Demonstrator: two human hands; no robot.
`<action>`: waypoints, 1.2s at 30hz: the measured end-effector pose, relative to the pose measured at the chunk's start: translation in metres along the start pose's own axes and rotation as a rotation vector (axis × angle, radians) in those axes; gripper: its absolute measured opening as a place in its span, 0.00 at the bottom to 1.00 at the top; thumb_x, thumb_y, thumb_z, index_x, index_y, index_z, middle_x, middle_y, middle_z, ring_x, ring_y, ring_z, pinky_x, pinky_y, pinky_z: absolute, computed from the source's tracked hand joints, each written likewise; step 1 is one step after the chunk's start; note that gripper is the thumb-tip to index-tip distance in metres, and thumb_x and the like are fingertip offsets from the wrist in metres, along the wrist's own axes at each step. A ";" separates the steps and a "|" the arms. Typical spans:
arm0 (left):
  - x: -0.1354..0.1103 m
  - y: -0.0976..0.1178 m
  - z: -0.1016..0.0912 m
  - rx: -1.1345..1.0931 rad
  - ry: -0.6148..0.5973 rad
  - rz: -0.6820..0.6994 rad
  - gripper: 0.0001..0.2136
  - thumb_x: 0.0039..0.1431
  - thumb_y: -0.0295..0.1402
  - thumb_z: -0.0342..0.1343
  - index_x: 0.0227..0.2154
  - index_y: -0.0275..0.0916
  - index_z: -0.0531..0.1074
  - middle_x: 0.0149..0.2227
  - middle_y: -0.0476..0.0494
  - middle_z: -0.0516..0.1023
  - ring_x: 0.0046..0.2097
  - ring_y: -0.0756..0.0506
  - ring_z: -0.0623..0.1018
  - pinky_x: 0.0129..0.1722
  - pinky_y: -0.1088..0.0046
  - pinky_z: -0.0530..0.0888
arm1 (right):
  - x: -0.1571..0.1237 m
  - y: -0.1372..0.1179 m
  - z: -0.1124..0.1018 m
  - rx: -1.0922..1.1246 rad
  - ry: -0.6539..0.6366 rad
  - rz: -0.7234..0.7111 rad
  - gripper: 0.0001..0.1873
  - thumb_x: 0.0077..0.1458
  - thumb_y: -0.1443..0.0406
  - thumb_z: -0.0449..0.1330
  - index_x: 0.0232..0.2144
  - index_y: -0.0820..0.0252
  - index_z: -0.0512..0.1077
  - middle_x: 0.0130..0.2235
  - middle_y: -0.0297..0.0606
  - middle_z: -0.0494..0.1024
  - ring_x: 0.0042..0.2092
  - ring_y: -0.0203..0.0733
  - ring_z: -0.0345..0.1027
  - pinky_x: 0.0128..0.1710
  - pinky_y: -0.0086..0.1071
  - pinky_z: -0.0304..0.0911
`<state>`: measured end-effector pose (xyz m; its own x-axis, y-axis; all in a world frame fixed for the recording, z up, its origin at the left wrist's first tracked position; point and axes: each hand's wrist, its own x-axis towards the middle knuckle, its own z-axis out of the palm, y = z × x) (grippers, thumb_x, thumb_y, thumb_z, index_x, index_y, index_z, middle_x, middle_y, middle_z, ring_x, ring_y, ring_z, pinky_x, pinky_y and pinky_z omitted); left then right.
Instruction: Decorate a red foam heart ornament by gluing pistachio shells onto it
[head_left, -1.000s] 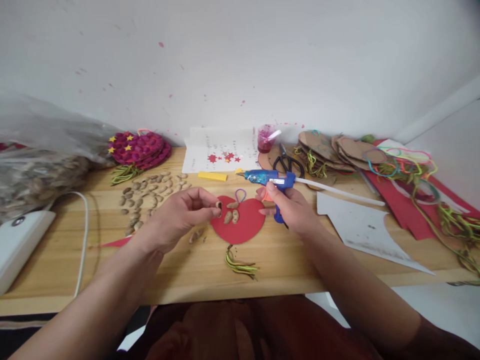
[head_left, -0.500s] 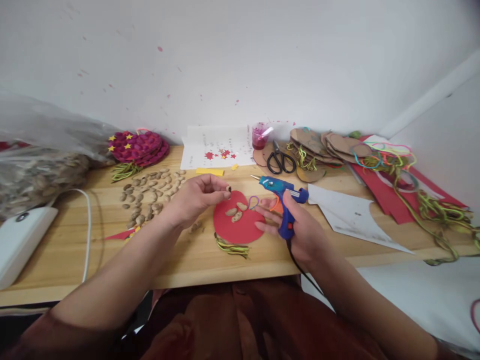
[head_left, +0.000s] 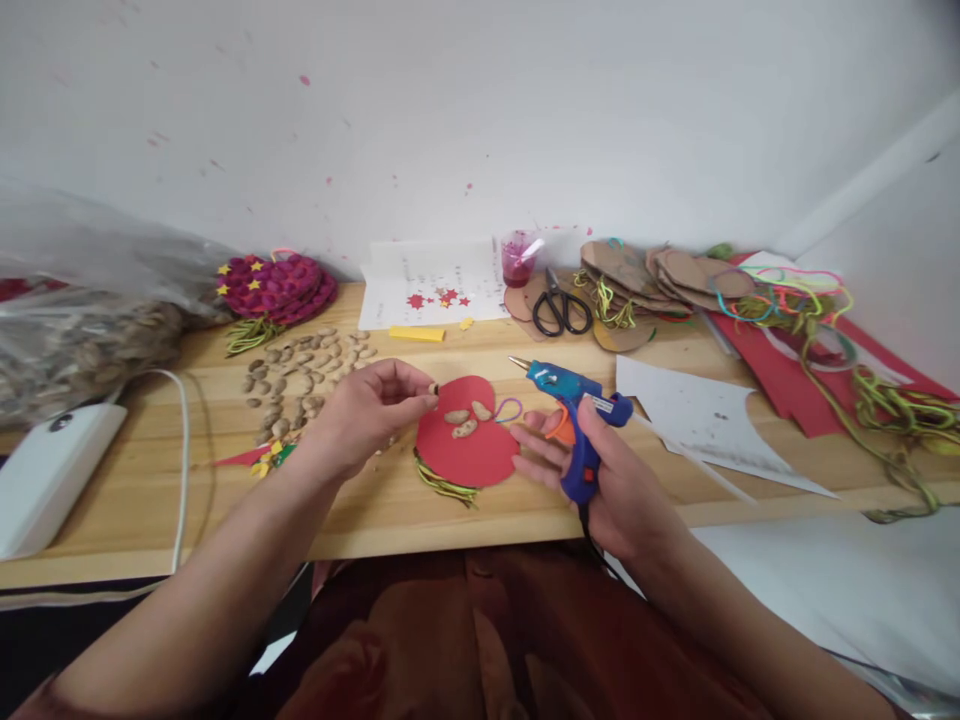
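My right hand [head_left: 611, 480] grips a blue glue gun [head_left: 570, 390] by its handle, with some fingers stretched out past the orange trigger. Its metal nozzle points left, and a clear glue stick sticks out at the back. My left hand [head_left: 367, 410] is closed in a pinch over the left edge of a red gourd-shaped cutout [head_left: 480, 460]. A small dark-edged piece of shell [head_left: 434, 389], mostly hidden, shows at its fingertips. On the cutout lie three tan peanut shells [head_left: 464, 429]. A purple loop [head_left: 508, 408] sits at its upper right, and a green yarn tassel [head_left: 446, 484] at its bottom.
Many loose shells [head_left: 300, 380] spread left of centre. A white power bank [head_left: 60, 480] with a cable and a bag of shells [head_left: 82, 345] are at far left. Behind are purple decorated pieces [head_left: 277, 290], a cup [head_left: 519, 260], and scissors [head_left: 561, 310]. Cardboard cutouts [head_left: 630, 270] lie right.
My left hand has drawn slightly left and down with the small piece. The glue gun has shifted a little right, and its clear stick now shows behind it. The view has moved slightly.
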<state>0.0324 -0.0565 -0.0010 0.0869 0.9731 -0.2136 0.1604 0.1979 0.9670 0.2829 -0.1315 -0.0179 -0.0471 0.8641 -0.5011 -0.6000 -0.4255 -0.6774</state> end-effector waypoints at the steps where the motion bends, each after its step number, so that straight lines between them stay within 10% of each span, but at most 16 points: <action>1: 0.002 -0.001 0.003 -0.011 0.000 0.014 0.15 0.40 0.34 0.74 0.30 0.35 0.77 0.29 0.49 0.80 0.30 0.52 0.76 0.31 0.77 0.72 | 0.000 0.002 0.000 0.005 -0.020 0.004 0.22 0.59 0.43 0.64 0.35 0.55 0.78 0.48 0.40 0.81 0.59 0.56 0.73 0.56 0.51 0.72; 8: 0.023 0.003 0.022 0.023 -0.059 0.131 0.14 0.45 0.35 0.72 0.32 0.37 0.75 0.31 0.48 0.80 0.32 0.51 0.78 0.35 0.75 0.75 | -0.003 0.012 0.003 0.076 -0.082 -0.024 0.21 0.56 0.42 0.65 0.37 0.52 0.77 0.47 0.38 0.81 0.63 0.55 0.68 0.57 0.53 0.70; 18: -0.041 0.002 0.052 0.782 -0.083 0.436 0.04 0.59 0.28 0.58 0.36 0.41 0.75 0.36 0.50 0.84 0.36 0.47 0.81 0.38 0.71 0.74 | -0.001 0.013 0.001 0.067 -0.076 -0.054 0.20 0.56 0.44 0.67 0.33 0.54 0.75 0.44 0.37 0.81 0.58 0.53 0.72 0.57 0.52 0.68; 36: -0.036 0.004 0.078 1.278 -0.073 0.444 0.06 0.62 0.28 0.55 0.39 0.39 0.75 0.37 0.42 0.83 0.37 0.38 0.82 0.37 0.64 0.70 | -0.003 0.011 -0.001 0.032 -0.066 -0.050 0.22 0.52 0.45 0.69 0.40 0.52 0.79 0.46 0.38 0.83 0.51 0.50 0.77 0.53 0.47 0.73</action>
<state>0.1064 -0.0997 0.0002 0.4144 0.9094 0.0348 0.8959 -0.4144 0.1601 0.2773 -0.1394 -0.0246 -0.0687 0.9003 -0.4297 -0.6280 -0.3737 -0.6826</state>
